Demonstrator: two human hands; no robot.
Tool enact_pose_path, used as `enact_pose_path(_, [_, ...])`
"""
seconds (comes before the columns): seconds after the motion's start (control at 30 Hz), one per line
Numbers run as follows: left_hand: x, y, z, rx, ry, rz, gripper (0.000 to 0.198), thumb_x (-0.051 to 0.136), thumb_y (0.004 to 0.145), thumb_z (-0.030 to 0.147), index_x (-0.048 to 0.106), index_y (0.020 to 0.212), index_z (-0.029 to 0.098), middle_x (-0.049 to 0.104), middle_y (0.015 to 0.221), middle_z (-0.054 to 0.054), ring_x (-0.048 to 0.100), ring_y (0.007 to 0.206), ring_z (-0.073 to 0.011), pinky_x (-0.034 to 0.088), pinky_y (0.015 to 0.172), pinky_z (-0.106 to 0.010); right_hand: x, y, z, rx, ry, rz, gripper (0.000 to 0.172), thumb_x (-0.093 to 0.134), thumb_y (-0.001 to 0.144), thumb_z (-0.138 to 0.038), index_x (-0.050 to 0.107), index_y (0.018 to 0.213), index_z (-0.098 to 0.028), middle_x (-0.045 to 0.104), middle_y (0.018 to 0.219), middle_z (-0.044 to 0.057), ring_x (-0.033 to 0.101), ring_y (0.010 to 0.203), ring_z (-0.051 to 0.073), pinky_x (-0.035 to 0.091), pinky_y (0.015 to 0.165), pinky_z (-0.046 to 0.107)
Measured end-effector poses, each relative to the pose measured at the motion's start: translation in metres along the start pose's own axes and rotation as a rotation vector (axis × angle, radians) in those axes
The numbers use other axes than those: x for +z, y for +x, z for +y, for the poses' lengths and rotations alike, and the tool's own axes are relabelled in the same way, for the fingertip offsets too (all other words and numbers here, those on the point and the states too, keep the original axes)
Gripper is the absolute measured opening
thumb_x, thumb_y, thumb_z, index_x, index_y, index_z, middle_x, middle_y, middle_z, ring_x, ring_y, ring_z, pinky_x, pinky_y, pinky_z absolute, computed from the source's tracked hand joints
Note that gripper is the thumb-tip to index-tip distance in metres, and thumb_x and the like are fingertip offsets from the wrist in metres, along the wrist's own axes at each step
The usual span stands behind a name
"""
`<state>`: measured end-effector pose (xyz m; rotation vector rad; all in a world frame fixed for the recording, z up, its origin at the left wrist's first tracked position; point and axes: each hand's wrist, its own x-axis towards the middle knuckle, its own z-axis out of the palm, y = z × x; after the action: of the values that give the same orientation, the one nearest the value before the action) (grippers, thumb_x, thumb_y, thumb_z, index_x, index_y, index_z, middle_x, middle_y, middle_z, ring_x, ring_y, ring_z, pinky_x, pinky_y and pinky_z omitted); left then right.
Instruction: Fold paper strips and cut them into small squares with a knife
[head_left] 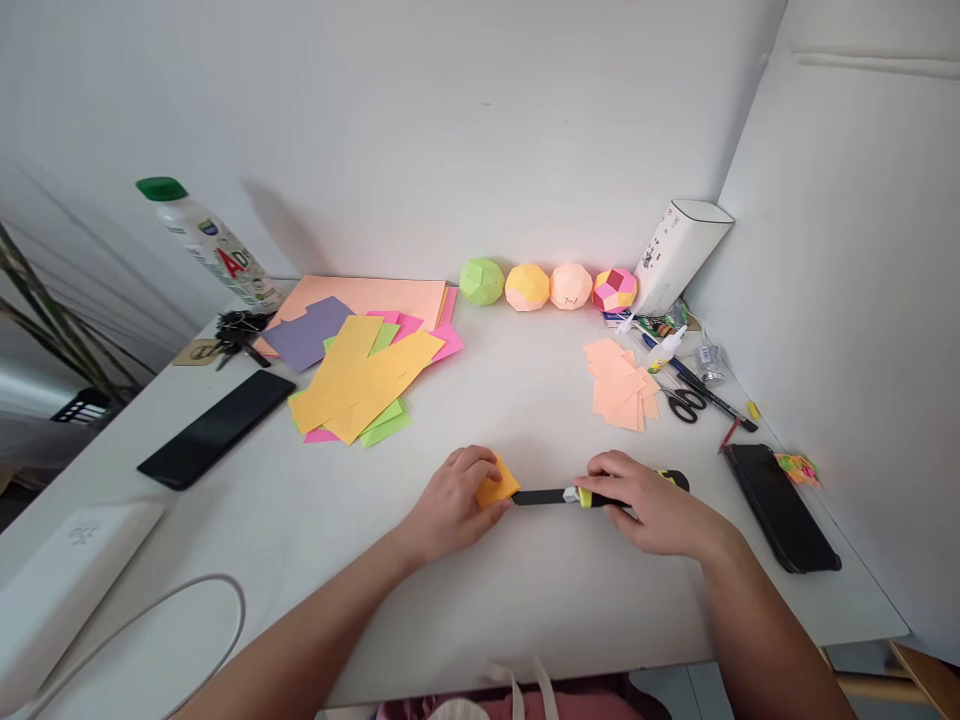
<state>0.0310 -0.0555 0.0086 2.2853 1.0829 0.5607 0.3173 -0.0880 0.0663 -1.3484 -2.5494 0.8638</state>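
My left hand (pixel 459 505) is closed on a small piece of orange paper (pixel 501 484) near the front middle of the table. In my right hand (pixel 643 505) is a utility knife (pixel 589 497) with a black and yellow handle, its long dark blade (pixel 541 497) pointing left. The blade's tip meets the lower right corner of the paper; whether it lies inside a fold I cannot tell. Beyond my right hand lies a loose stack of peach paper pieces (pixel 619 385). Yellow paper sheets (pixel 367 385) are heaped over green, pink and purple ones at the back left.
Several faceted paper balls (pixel 527 288) line the wall. Scissors (pixel 685 404), a glue bottle (pixel 664 352) and pens lie at right, near a phone (pixel 780 507). A black slab (pixel 217 428), a white box-like device (pixel 71 590) with a cable, and a leaning bottle (pixel 217 250) are at left.
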Motion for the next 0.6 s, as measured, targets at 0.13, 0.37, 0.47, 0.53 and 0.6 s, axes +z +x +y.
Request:
enact_pose_path(0.13, [-0.0039,0.0003,-0.0017,-0.05,-0.081,-0.056,0.016,0.049,0.089,0.036,0.051,0.097,0.022,0.051,0.119,-0.008,0.05,0.111,-0.0234,0.046,0.093,-0.042,-0.0005,0.0001,-0.0014,-0.008,-0.006,0.01,0.055,0.044,0.077,-0.002,0.056,0.125,-0.025,0.052,0.106,0.008,0.052,0.099,0.02,0.048,0.084,0.034])
enact_pose_path(0.37, [-0.0051,0.0008,-0.002,-0.065,-0.114,-0.061,0.016,0.048,0.089,0.037,0.053,0.096,0.023,0.053,0.119,-0.007,0.051,0.111,-0.0228,0.048,0.092,-0.039,-0.0007,-0.0008,-0.0028,0.001,-0.008,0.018,0.057,0.044,0.076,-0.002,0.055,0.126,-0.027,0.053,0.106,0.007,0.053,0.098,0.02,0.049,0.082,0.033])
enact_pose_path(0.47, [-0.0051,0.0009,-0.0001,-0.055,-0.11,-0.038,0.015,0.045,0.091,0.034,0.054,0.094,0.023,0.054,0.116,-0.007,0.052,0.109,-0.0221,0.049,0.09,-0.039,-0.0027,-0.0024,-0.0032,0.017,0.0,0.005,0.057,0.044,0.076,-0.002,0.055,0.126,-0.027,0.053,0.105,0.007,0.054,0.097,0.019,0.049,0.08,0.032])
enact_pose_path(0.53, [-0.0044,0.0009,0.0014,-0.056,-0.095,-0.026,0.014,0.043,0.092,0.032,0.054,0.093,0.022,0.054,0.114,-0.007,0.053,0.107,-0.0214,0.049,0.09,-0.04,-0.0044,-0.004,-0.0037,0.028,0.012,-0.008,0.058,0.045,0.075,-0.002,0.056,0.126,-0.027,0.054,0.105,0.007,0.054,0.097,0.019,0.049,0.081,0.031])
enact_pose_path(0.6, [-0.0032,0.0009,0.0026,-0.05,-0.072,-0.013,0.014,0.043,0.092,0.03,0.054,0.09,0.022,0.055,0.113,-0.007,0.053,0.105,-0.0209,0.049,0.089,-0.04,-0.0059,-0.0056,-0.0041,0.032,0.025,-0.016,0.058,0.046,0.074,-0.002,0.057,0.125,-0.028,0.054,0.105,0.007,0.055,0.097,0.019,0.049,0.081,0.031])
